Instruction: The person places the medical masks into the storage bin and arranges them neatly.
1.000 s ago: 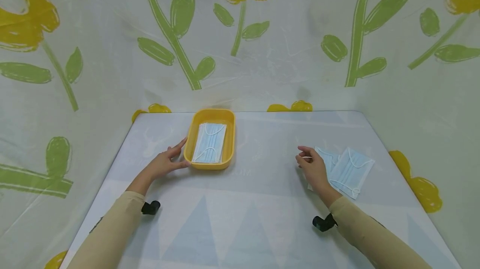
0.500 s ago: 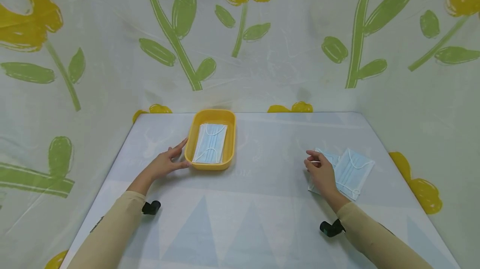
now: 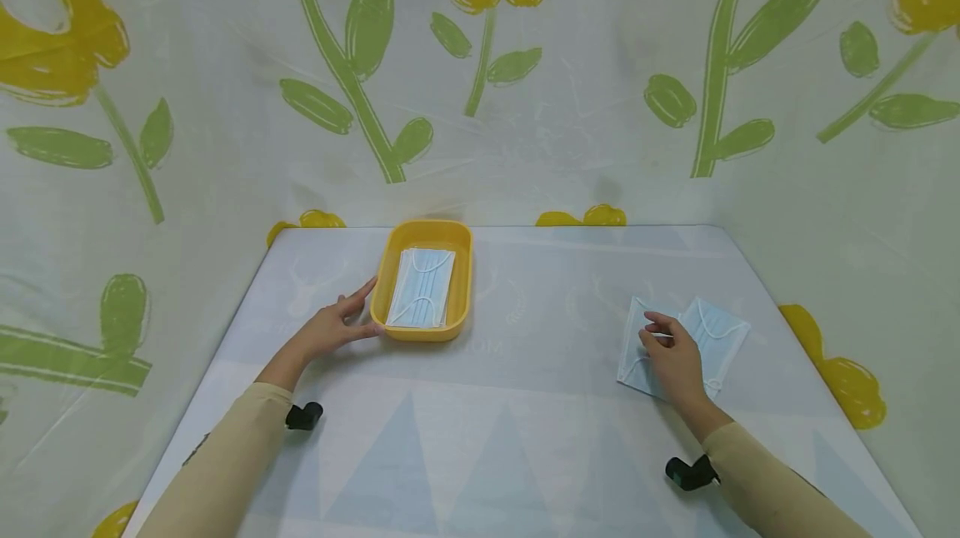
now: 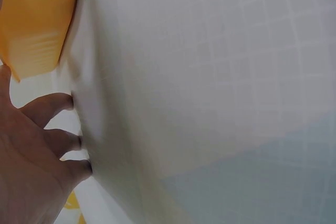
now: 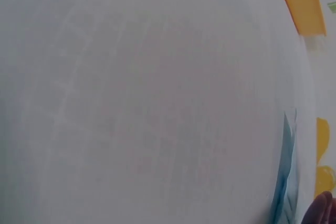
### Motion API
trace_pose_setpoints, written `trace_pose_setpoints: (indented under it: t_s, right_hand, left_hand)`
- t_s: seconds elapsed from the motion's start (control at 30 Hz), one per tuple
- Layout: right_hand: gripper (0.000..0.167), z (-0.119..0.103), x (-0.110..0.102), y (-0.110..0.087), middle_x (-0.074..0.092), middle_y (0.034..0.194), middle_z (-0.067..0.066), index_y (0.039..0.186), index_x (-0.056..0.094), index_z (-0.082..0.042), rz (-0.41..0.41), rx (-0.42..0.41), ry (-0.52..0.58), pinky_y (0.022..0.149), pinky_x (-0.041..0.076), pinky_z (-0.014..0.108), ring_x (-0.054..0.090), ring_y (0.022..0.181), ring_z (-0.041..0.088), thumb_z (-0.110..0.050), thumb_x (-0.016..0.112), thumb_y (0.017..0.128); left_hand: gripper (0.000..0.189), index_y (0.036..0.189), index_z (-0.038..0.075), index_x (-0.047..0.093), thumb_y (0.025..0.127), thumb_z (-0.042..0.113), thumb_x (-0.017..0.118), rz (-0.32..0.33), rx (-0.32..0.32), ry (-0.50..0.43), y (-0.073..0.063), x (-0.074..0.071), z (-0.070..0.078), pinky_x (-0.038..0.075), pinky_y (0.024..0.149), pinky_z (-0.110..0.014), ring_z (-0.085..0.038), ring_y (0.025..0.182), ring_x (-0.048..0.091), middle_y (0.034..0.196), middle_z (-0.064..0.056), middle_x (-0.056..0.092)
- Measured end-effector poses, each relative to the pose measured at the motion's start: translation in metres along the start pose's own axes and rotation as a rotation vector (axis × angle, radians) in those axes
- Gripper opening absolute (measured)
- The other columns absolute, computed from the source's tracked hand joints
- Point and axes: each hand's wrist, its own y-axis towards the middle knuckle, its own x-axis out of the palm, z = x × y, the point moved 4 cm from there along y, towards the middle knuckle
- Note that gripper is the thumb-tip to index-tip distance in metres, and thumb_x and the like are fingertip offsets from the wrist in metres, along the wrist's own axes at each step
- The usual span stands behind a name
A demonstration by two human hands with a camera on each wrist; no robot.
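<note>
My left hand (image 3: 330, 330) is at the left side of a yellow tray (image 3: 468, 292), fingers spread, with thumb and index finger touching its wall. Inside the tray lies a small stack of light-blue face masks (image 3: 422, 288). In the left wrist view the other fingers (image 4: 47, 108) reach down to the tabletop beside the tray. Over on the right, my right hand (image 3: 677, 361) is above two overlapping masks, its fingers loosely bent and nothing held. It partly hides the left mask (image 3: 634, 346); the right mask (image 3: 718, 336) lies tilted beside it.
Everything stands on a pale table (image 3: 510, 455) printed with blue triangles. A flower-patterned cloth (image 3: 570, 105) surrounds it at the back and sides. Black wrist cameras, such as the right one (image 3: 690, 473), stick out beside the sleeves.
My right hand has moved to the right and slightly nearer, from the left edge of the masks to over them, uncovering more of the left mask. The left hand and tray have stayed put.
</note>
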Motion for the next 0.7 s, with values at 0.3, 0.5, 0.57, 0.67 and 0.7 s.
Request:
trace_pose_setpoints:
  t_s: [0.3,0.5,0.57,0.67,0.7]
  right_hand:
    - [0.041,0.010,-0.018,-0.003,0.058,0.121,0.010,0.142,0.056,-0.004,0.028,-0.006,-0.012,0.070,0.050,0.010,0.054,0.089,-0.003,-0.018,0.058,0.104]
    - [0.043,0.013,-0.029,-0.008,0.058,0.121,0.010,0.144,0.055,-0.004,0.063,0.020,-0.053,0.071,0.046,0.008,0.052,0.089,-0.003,-0.019,0.058,0.103]
    - [0.045,0.014,-0.033,-0.009,0.059,0.123,0.011,0.145,0.054,-0.005,0.077,0.025,-0.068,0.071,0.045,0.008,0.051,0.090,-0.003,-0.018,0.058,0.103]
    - [0.048,0.018,-0.039,-0.010,0.059,0.128,0.014,0.149,0.050,-0.006,0.092,0.036,-0.087,0.072,0.043,0.006,0.051,0.093,-0.002,-0.018,0.058,0.103]
    - [0.049,0.019,-0.041,-0.011,0.059,0.130,0.014,0.150,0.049,-0.006,0.096,0.041,-0.096,0.074,0.043,0.006,0.051,0.095,0.000,-0.018,0.058,0.103]
  left_hand:
    - [0.103,0.160,0.051,0.005,0.083,0.069,0.071,0.003,-0.003,-0.003,-0.001,0.000,0.002,0.012,0.111,-0.079,-0.052,0.152,0.000,0.164,-0.015,0.026]
    - [0.103,0.160,0.051,0.006,0.082,0.069,0.071,0.003,-0.003,-0.008,-0.002,0.000,0.003,0.011,0.111,-0.079,-0.051,0.152,-0.001,0.164,-0.016,0.027]
    - [0.102,0.160,0.051,0.006,0.083,0.069,0.071,0.003,-0.001,-0.005,-0.001,-0.001,0.002,0.011,0.111,-0.079,-0.051,0.152,-0.001,0.164,-0.016,0.027]
    - [0.102,0.160,0.051,0.005,0.083,0.069,0.070,0.000,-0.002,0.000,-0.001,0.000,0.002,0.012,0.111,-0.079,-0.051,0.152,-0.001,0.164,-0.015,0.027]
    - [0.103,0.160,0.051,0.005,0.083,0.069,0.070,-0.002,-0.005,0.001,-0.001,0.000,0.002,0.012,0.111,-0.079,-0.051,0.152,-0.001,0.165,-0.015,0.026]
